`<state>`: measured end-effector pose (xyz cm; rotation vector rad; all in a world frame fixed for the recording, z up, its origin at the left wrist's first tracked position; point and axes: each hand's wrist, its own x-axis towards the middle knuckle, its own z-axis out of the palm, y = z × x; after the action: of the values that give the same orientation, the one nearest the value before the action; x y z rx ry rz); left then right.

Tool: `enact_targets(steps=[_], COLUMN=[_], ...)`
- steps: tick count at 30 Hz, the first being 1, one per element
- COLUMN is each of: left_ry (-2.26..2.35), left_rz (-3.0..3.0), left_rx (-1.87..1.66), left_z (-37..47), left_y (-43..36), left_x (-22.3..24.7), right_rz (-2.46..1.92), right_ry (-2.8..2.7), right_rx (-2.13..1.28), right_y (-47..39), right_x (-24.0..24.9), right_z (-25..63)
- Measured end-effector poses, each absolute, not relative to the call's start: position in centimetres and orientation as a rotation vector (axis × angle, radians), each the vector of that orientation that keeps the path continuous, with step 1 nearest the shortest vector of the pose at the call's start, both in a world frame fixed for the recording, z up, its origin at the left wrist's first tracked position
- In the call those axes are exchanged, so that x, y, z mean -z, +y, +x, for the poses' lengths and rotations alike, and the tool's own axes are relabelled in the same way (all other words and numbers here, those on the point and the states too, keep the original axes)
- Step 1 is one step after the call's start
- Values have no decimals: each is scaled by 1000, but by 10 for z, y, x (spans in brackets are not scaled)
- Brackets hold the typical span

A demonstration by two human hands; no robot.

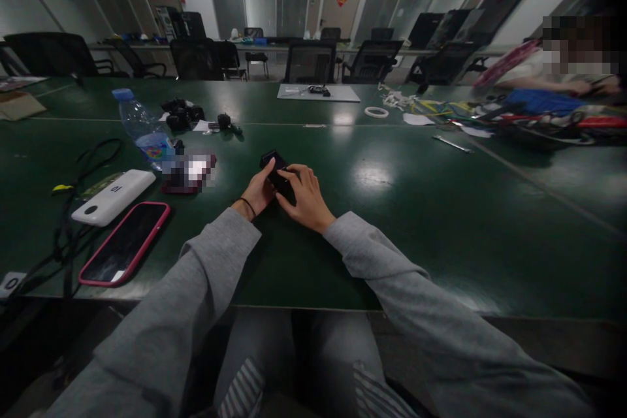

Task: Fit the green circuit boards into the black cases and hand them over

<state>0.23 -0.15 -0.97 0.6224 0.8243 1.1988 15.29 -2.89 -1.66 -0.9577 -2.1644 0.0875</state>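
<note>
A small black, box-like device (287,188) is between my two hands above the green table, and its exact kind cannot be made out. My left hand (258,192) wraps around its left side, with the thumb lying along the top; a dark band circles that wrist. From the right, my right hand (308,199) touches the device with its thumb and index finger, the other fingers curled. Parts of the device are hidden behind the fingers. Both arms are in grey sleeves and reach in over the table's near edge.
Left of my arms lie a pink-framed phone (125,245), a white power bank (115,197), black cables (68,228) and a plastic bottle (142,130). Tape (376,112) and a wrench (451,144) lie farther right. A person (558,78) sits behind piled cables at the far right.
</note>
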Motion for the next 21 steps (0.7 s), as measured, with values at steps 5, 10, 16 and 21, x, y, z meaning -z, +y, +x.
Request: enact_targets(steps=[5, 10, 16, 21], left_ry=[817, 775, 733, 756], left_rz=[682, 708, 748, 781], left_rx=[-1202, -1171, -1144, -1102], left_z=[5, 7, 7, 6], left_y=[-4, -5, -8, -11], left_x=[7, 4, 3, 1], right_rz=[-982, -1012, -963, -938], right_ry=[-1739, -1445, -1265, -1243], right_rx=[-405, -1002, -1398, -1459], right_y=[-17, -4, -14, -14], right_x=[24, 36, 30, 28], right_z=[155, 155, 150, 150])
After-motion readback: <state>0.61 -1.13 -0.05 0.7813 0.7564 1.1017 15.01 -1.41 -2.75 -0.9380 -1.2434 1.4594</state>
